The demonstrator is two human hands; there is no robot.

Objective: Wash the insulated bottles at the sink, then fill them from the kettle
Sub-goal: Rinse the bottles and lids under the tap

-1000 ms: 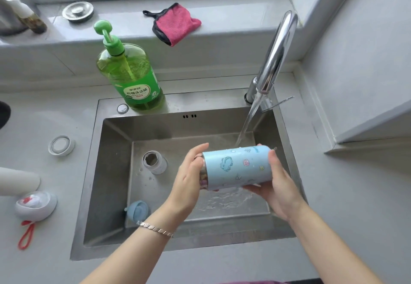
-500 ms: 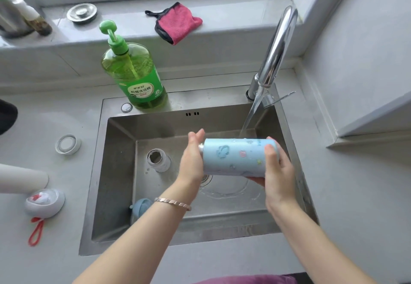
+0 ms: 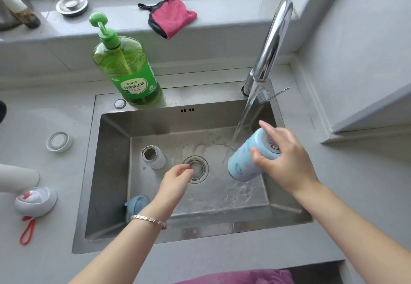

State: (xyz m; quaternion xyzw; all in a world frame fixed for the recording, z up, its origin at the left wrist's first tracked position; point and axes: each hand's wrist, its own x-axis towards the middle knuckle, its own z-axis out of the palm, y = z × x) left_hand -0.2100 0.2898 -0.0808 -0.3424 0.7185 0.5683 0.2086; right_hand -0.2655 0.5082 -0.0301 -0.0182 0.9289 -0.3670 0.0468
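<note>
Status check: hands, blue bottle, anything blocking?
Right hand grips blue bottle, tilted mouth-down over sink. Left hand empty, loosely curled. Tap running. Nothing in the way.

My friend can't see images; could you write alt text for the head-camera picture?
A person's right hand tips a light blue insulated bottle mouth-down over a steel sink beside the running tap, while the empty left hand hovers near the drain. Green dish soap stands behind.

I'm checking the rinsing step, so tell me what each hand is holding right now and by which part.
The right hand grips the blue bottle around its base end, mouth tilted down. The left hand holds nothing.
</note>
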